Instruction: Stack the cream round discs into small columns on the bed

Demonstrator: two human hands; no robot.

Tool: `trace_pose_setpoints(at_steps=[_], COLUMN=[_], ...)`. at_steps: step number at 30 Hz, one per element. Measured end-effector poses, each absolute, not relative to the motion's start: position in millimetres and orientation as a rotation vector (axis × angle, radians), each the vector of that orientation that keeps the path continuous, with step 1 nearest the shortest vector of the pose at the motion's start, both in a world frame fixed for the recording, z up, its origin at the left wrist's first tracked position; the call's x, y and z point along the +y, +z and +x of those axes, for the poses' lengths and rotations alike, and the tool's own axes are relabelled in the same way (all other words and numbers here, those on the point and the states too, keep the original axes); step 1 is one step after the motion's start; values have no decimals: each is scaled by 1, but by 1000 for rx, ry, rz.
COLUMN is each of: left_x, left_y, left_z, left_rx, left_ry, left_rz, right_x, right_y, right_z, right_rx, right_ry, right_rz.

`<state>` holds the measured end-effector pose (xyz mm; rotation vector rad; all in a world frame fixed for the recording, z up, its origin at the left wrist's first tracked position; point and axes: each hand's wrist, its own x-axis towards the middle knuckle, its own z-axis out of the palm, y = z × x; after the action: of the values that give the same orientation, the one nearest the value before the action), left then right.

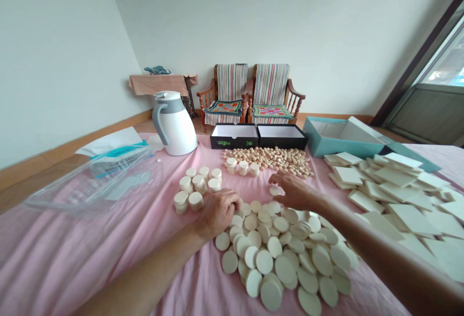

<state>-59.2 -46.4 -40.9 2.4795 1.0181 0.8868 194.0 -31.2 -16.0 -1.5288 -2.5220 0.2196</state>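
Discs [282,253] of pale wood lie heaped on a pink cloth [72,258] at lower centre of the frame, both hands working at the heap's far edge. Left fingers [234,206] are curled shut against the topmost discs; whether any are clasped inside cannot be told. Right fingers [277,179] are spread and nearly flat, holding nothing, their tips just beside a lone disc [274,191]. The left hand [219,209] sits knuckles-up, forearm running in from bottom left; the right hand [293,190] lies palm-down, arm stretched in from lower right. Judging by the neat stacks [195,185] just left of the left hand, the discs are being gathered and stacked. Lifting one would call for a fingertip pinch on its thin edge. Beyond lie small plugs [275,157], two black boxes [259,136], a white jug [174,123] and, at right, square tiles [391,190].
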Motion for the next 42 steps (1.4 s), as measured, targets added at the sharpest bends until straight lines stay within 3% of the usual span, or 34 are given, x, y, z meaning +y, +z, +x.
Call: trace_pose_setpoints(at_steps=[24, 32, 42], left_x=[-49, -49, -49], left_y=[-38, -38, -38], left_z=[-60, -59, -58], left_rx=[1002, 1006, 1013], left_ry=[888, 876, 896], left_rz=[2495, 2494, 2510], right_x=[40, 22, -25], right_y=[-10, 6, 6], right_z=[148, 173, 250], right_rx=[-2224, -2128, -2519], right_ry=[20, 20, 392], right_rz=[-1448, -1542, -1887])
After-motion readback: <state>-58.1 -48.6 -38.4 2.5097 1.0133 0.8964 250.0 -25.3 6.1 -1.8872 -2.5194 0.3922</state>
